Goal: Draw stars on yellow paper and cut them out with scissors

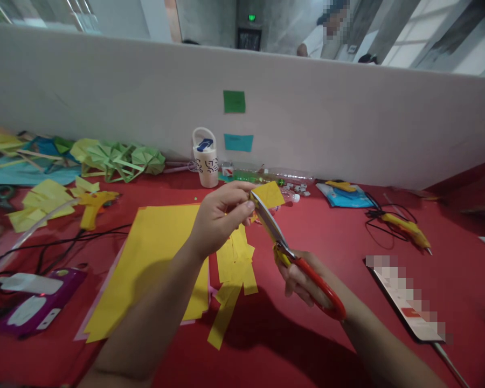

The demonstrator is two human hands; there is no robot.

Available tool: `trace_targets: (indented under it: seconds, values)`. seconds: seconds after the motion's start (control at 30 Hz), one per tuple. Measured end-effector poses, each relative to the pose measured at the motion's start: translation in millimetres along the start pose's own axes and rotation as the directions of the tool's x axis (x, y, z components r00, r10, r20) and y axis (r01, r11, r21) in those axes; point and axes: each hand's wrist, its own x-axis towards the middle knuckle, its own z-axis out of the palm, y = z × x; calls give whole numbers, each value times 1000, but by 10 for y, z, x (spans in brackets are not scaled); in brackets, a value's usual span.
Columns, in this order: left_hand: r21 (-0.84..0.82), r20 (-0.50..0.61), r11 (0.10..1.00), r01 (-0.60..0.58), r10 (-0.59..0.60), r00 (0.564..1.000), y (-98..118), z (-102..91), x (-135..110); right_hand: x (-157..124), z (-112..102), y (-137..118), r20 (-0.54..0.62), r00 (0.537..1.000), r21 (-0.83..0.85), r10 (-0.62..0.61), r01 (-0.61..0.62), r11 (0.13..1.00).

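Between the thumb and fingers of my left hand is a small piece of yellow paper, raised above the table. My right hand grips scissors with red handles, their blades pointing up and left to the paper's near edge. The blades look nearly together, and whether paper lies between them is hard to see. Below my hands lie loose yellow paper strips. Left of these rests a stack of yellow sheets, with pink sheets showing at its edges.
A white tumbler and plastic bottles stand or lie along the white partition. Glue guns lie at left and right. A purple power strip, folded green paper shapes and a phone-like device surround the work.
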Motion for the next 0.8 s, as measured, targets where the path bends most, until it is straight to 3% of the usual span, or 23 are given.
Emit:
trace_targets:
  seconds: [0.8]
  values:
    - [-34,36,999,-6,7,999,8,-15,16,11,-4,-14,-22,999,-47,50,-51,998]
